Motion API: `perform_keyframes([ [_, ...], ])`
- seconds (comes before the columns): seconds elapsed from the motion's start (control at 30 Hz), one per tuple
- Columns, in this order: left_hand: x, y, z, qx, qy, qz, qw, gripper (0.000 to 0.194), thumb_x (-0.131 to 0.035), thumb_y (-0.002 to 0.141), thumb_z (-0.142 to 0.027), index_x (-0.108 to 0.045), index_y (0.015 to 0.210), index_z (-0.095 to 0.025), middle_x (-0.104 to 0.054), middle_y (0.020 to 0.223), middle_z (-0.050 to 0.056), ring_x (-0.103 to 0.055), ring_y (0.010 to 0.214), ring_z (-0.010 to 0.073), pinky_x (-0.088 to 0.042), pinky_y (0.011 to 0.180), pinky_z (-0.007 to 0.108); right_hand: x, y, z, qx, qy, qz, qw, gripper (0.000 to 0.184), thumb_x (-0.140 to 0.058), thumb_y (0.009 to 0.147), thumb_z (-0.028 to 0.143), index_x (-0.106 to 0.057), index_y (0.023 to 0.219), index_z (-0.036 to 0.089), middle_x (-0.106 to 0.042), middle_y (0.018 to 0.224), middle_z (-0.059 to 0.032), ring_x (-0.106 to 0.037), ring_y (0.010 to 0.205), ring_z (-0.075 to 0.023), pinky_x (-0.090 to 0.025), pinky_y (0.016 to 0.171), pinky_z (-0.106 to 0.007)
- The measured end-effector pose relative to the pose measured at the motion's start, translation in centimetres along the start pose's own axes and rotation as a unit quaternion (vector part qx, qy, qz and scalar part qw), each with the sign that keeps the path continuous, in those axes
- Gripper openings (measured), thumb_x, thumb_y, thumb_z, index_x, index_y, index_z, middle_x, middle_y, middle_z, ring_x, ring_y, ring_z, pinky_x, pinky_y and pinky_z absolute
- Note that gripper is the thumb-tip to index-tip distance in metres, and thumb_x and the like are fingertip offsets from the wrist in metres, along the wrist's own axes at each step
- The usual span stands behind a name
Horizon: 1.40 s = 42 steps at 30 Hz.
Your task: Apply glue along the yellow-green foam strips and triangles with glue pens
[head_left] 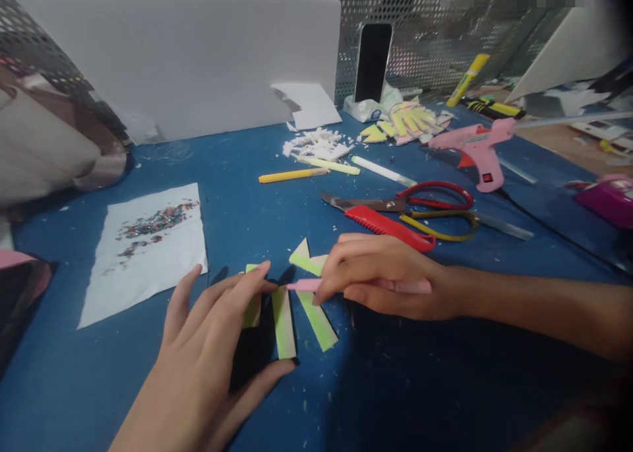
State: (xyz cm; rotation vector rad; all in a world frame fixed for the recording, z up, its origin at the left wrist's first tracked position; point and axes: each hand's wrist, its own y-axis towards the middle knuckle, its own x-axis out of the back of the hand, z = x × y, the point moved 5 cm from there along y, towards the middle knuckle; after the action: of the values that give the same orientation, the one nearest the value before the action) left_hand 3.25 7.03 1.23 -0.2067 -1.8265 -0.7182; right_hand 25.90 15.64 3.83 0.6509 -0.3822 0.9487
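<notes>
My right hand (380, 274) is closed around a pink marker (304, 285), its tip at the upper end of a green and pale pink strip (283, 323). Spread over the table, my left hand (212, 333) has a fingertip by the top of that strip and its thumb by the bottom. Another green piece (252, 307) lies partly hidden behind the left fingers. Right of the marked strip rests a second green strip (319, 323), slanted. A pointed green and cream piece (305, 257) sits above, partly covered by my right hand.
Scissors (390, 204) and a red utility knife (386, 226) lie beyond my right hand. Farther back are a pink glue gun (477, 145), several markers, white scraps (319, 144) and a propped phone (373, 63). A white sheet (148, 260) with colourful flakes lies left.
</notes>
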Motion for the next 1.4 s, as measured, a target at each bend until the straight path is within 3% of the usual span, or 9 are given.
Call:
perform_keyframes([
  [0.1, 0.1, -0.1, 0.0, 0.000, 0.000, 0.001, 1.000, 0.074, -0.057, 0.106, -0.053, -0.028, 0.168, -0.025, -0.065, 0.149, 0.005, -0.060, 0.137, 0.0222, -0.011, 0.137, 0.047, 0.0, 0.0, 0.4, 0.026, 0.032, 0.003, 0.999, 0.029, -0.053, 0.111, 0.023, -0.081, 0.109, 0.013, -0.077, 0.099, -0.0067, -0.065, 0.089, -0.0131, -0.050, 0.085, -0.027],
  [0.27, 0.2, 0.1, -0.4, -0.021, 0.015, 0.001, 1.000, 0.079, -0.058, 0.105, -0.054, -0.028, 0.168, -0.017, -0.062, 0.147, 0.009, -0.055, 0.139, 0.0233, -0.008, 0.137, 0.045, 1.4, -0.4, 0.0, 0.020, 0.079, -0.081, 0.993, 0.039, -0.046, 0.114, 0.023, -0.079, 0.095, 0.011, -0.076, 0.089, -0.0069, -0.066, 0.083, -0.0124, -0.051, 0.082, -0.027],
  [0.33, 0.3, 0.2, -0.7, -0.042, 0.030, -0.002, 0.999, 0.077, -0.058, 0.104, -0.058, -0.034, 0.165, -0.017, -0.061, 0.145, 0.010, -0.053, 0.139, 0.0247, -0.008, 0.137, 0.045, 1.5, -0.4, -0.2, 0.021, 0.081, -0.069, 0.994, 0.040, -0.047, 0.113, 0.022, -0.078, 0.092, 0.010, -0.074, 0.086, -0.0073, -0.066, 0.082, -0.0124, -0.051, 0.080, -0.026],
  [0.53, 0.4, 0.3, -1.2, -0.094, 0.054, -0.006, 0.994, 0.053, -0.058, 0.103, -0.054, -0.058, 0.145, -0.022, -0.062, 0.141, 0.011, -0.050, 0.140, 0.0297, -0.008, 0.136, 0.052, 1.5, -0.2, -0.1, 0.021, 0.069, -0.043, 0.996, 0.033, -0.048, 0.112, 0.018, -0.078, 0.102, 0.009, -0.077, 0.094, -0.0094, -0.070, 0.087, -0.0126, -0.053, 0.081, -0.024],
  [0.63, 0.4, 0.4, -1.3, -0.096, 0.053, -0.003, 0.994, 0.049, -0.055, 0.103, -0.049, -0.059, 0.145, -0.024, -0.059, 0.144, 0.011, -0.048, 0.143, 0.0299, -0.007, 0.136, 0.053, 1.6, -0.5, -0.2, -0.017, 0.028, -0.057, 0.998, 0.030, -0.046, 0.111, 0.016, -0.076, 0.108, 0.011, -0.079, 0.102, -0.0081, -0.072, 0.092, -0.0117, -0.054, 0.084, -0.022],
  [0.8, 0.1, 0.3, -1.3, -0.103, 0.062, 0.017, 0.993, 0.056, -0.053, 0.103, -0.050, -0.052, 0.156, -0.031, -0.054, 0.153, 0.009, -0.042, 0.149, 0.0322, -0.006, 0.135, 0.056, 1.8, -1.5, -0.5, -0.066, -0.010, -0.068, 0.995, 0.024, -0.052, 0.107, 0.020, -0.075, 0.110, 0.015, -0.078, 0.098, -0.0028, -0.071, 0.083, -0.0102, -0.051, 0.075, -0.020],
  [1.0, -0.3, 0.1, -1.0, -0.126, 0.081, 0.026, 0.988, 0.068, -0.047, 0.103, -0.064, -0.044, 0.163, -0.031, -0.047, 0.161, 0.012, -0.038, 0.152, 0.0355, -0.004, 0.133, 0.059, 1.4, -1.4, -0.6, -0.086, -0.006, -0.021, 0.996, 0.017, -0.061, 0.104, 0.017, -0.075, 0.113, 0.016, -0.079, 0.103, -0.0028, -0.073, 0.089, -0.0104, -0.053, 0.081, -0.019],
  [1.2, -0.2, 0.1, -1.1, -0.117, 0.083, 0.034, 0.989, 0.066, -0.042, 0.104, -0.066, -0.045, 0.161, -0.032, -0.049, 0.161, 0.011, -0.038, 0.152, 0.0351, -0.005, 0.134, 0.060, 0.6, -2.1, -1.2, -0.005, -0.019, 0.028, 0.999, 0.020, -0.062, 0.099, 0.012, -0.065, 0.117, 0.019, -0.073, 0.100, -0.0041, -0.068, 0.090, -0.0141, -0.052, 0.082, -0.026],
  [1.4, -0.1, 0.1, -1.3, -0.095, 0.072, 0.041, 0.992, 0.061, -0.037, 0.107, -0.063, -0.043, 0.161, -0.035, -0.049, 0.161, 0.009, -0.038, 0.153, 0.0338, -0.006, 0.134, 0.060, 0.3, -2.5, -1.5, 0.000, -0.076, 0.080, 0.994, 0.024, -0.063, 0.099, 0.014, -0.057, 0.120, 0.024, -0.069, 0.103, -0.0011, -0.066, 0.094, -0.0143, -0.052, 0.082, -0.025],
])
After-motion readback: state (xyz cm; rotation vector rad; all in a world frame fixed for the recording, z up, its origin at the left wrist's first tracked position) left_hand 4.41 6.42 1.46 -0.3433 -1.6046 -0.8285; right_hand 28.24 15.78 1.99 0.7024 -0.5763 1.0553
